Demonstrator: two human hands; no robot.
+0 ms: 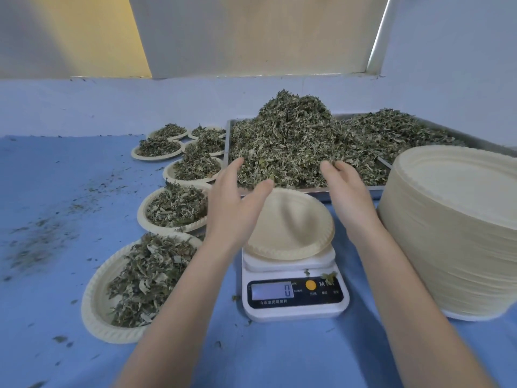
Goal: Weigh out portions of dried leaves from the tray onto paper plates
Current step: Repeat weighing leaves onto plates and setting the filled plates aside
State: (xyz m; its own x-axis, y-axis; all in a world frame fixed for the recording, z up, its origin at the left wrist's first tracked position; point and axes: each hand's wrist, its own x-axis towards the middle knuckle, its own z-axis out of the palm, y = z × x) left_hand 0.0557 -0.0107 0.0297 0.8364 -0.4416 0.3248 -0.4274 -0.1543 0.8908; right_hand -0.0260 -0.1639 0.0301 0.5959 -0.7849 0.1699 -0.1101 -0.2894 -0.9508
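A metal tray [307,189] at the back holds a tall heap of dried leaves [293,138]. In front of it an empty paper plate [291,228] sits on a white digital scale [293,301] whose display reads 0. My left hand [235,203] and my right hand [347,197] reach over the plate, palms facing each other, fingers straight. The fingertips of both hands touch the near edge of the leaf heap. Neither hand holds anything.
Several paper plates filled with leaves [140,284] stand in a row on the left of the blue table. A tall stack of empty paper plates [453,233] rises at the right. Leaf crumbs [42,239] lie scattered at far left.
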